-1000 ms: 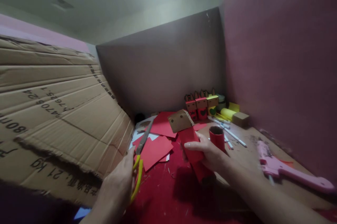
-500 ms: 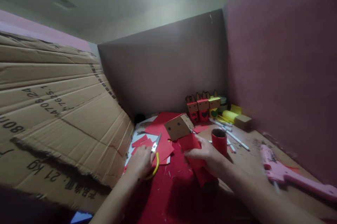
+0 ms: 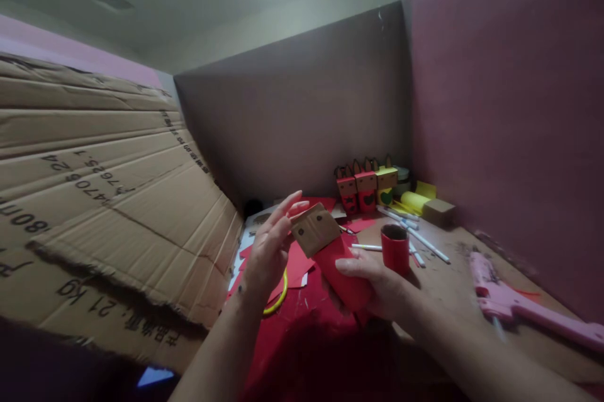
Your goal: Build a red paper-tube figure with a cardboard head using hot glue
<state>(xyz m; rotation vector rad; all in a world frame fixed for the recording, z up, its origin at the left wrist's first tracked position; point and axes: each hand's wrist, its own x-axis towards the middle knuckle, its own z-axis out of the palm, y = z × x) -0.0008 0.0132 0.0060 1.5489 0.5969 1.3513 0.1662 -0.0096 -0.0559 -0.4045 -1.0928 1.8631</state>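
My right hand [image 3: 370,279] is wrapped round the red body of a paper-tube figure [image 3: 346,273], held tilted above the red sheet. On top of the tube sits a brown cardboard box head [image 3: 315,230] with two dark dots for eyes. Beside that head my left hand [image 3: 272,245] is raised with its fingers apart, holding nothing; whether a fingertip touches the cardboard I cannot tell. Yellow-handled scissors [image 3: 282,297] lie below the left hand, their blades hidden behind it. Red paper pieces [image 3: 298,267] are spread under both hands.
A red-wrapped tube [image 3: 395,251] stands right of the figure, near several white markers [image 3: 427,245]. Finished red figures [image 3: 365,191] and a yellow figure [image 3: 385,188] line the back. A pink glue gun [image 3: 509,304] lies at right. A big cardboard sheet [image 3: 117,201] leans at left.
My left hand has let go of the scissors and risen to the figure's head. The figure, still in my right hand, has tilted and moved slightly.
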